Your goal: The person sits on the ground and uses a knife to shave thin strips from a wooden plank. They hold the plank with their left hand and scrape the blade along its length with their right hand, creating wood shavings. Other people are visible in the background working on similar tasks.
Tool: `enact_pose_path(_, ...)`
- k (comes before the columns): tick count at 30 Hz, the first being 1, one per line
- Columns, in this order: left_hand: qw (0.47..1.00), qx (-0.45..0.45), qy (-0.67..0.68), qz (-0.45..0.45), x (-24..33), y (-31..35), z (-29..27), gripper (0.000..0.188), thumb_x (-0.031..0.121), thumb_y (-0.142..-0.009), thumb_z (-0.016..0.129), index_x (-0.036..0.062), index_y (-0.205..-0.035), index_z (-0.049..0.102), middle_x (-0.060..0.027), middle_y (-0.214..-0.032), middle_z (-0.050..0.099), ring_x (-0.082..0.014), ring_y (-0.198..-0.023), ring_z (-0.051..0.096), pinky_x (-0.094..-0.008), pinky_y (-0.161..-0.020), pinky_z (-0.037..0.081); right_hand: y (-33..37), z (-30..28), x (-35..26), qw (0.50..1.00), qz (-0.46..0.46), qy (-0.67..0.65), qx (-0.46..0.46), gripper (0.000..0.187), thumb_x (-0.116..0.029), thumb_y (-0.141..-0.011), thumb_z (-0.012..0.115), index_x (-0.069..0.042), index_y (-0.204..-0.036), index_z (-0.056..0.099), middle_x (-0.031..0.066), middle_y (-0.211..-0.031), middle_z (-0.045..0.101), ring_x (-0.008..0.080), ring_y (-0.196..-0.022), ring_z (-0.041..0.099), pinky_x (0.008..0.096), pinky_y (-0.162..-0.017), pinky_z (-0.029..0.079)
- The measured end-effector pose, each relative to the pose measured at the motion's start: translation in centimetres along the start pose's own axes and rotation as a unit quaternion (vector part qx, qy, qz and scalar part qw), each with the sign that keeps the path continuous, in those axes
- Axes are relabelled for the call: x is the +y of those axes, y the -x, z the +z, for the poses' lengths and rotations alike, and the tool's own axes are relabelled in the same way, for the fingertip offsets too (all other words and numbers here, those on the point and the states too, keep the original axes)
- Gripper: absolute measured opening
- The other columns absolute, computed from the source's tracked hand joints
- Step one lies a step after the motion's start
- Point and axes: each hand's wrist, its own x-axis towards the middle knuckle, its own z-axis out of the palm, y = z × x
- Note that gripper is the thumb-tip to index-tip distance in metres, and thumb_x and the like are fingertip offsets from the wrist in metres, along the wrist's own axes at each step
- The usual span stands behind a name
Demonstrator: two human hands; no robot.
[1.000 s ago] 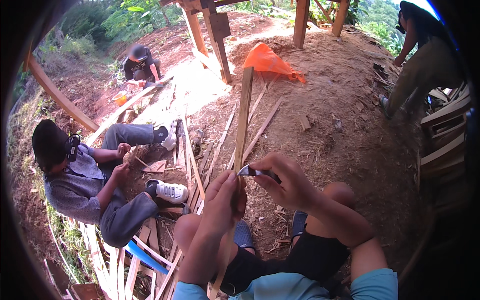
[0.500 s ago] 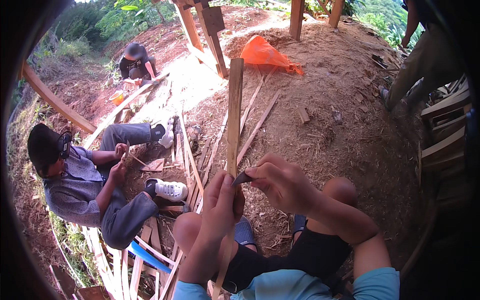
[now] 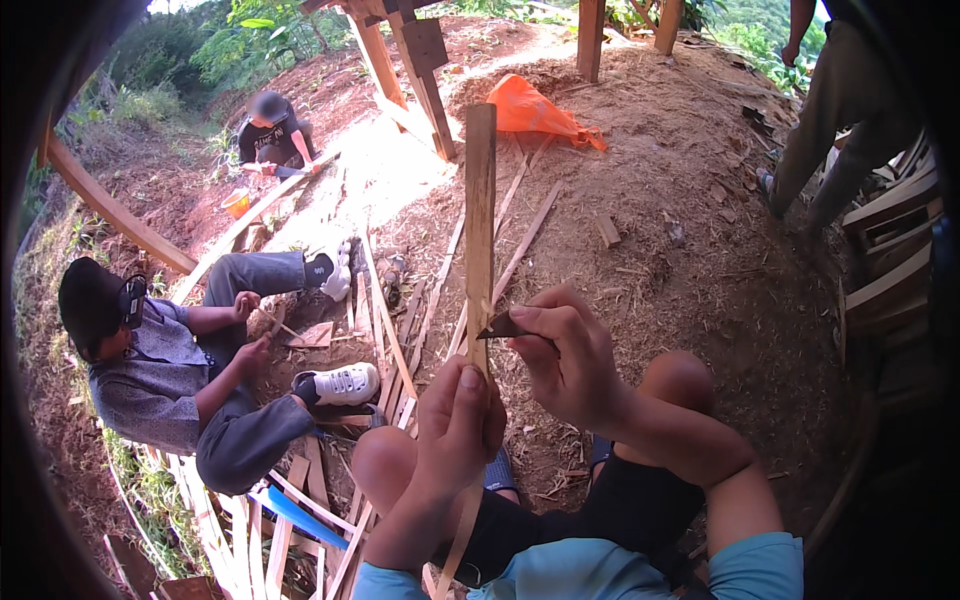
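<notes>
My left hand [image 3: 457, 420] is closed around a long narrow wooden strip [image 3: 480, 210], which stands almost upright in front of me. Its thin lower end runs down past my wrist between my legs. In my right hand [image 3: 575, 365] a small dark pointed blade [image 3: 505, 325] is pinched between thumb and fingers. Its tip lies against the strip just above my left thumb, where the wood's surface looks paler and nicked. Whatever handle the blade may have is hidden by my fingers.
Seated at the left, a person [image 3: 150, 350] works on a thin piece; another person [image 3: 275, 135] crouches farther back. Someone stands at the far right [image 3: 850, 110]. Wooden strips [image 3: 520, 245] litter the ground. An orange sheet [image 3: 535, 110] lies ahead; stacked timber [image 3: 890, 285] is at the right.
The blade has moved up from beside my left thumb to a spot higher on the strip. My left hand sits slightly lower, and the strip has shifted a little right.
</notes>
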Motion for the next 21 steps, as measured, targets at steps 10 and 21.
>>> enact_pose_path(10, 0.999, -0.038, -0.013, -0.024, 1.3, 0.5, 0.1, 0.025, 0.026, -0.097, 0.038, 0.0072, -0.082, 0.045, 0.0005, -0.050, 0.041, -0.0061, -0.034, 0.033, -0.0191, -0.031, 0.025, -0.7, -0.4, 0.4, 0.998, -0.040, 0.046, 0.020, 0.019, -0.012, -0.086, 0.058, -0.006, -0.103, 0.051, 0.0101, -0.079, 0.053, 0.0227, -0.062, 0.058, 0.0327, -0.049, 0.047)
enact_pose_path(21, 0.994, -0.059, -0.030, -0.089, -0.1, 0.5, -1.4, 0.024, 0.026, -0.097, 0.040, 0.0067, -0.083, 0.047, -0.0011, -0.054, 0.045, -0.0069, -0.040, 0.040, -0.0205, -0.035, 0.032, -1.0, -2.0, 1.4, 0.948, 0.236, -0.199, 0.080, 0.029, -0.024, -0.094, 0.048, -0.006, -0.115, 0.039, 0.0002, -0.085, 0.044, 0.0002, -0.058, 0.039, 0.0151, -0.044, 0.034)
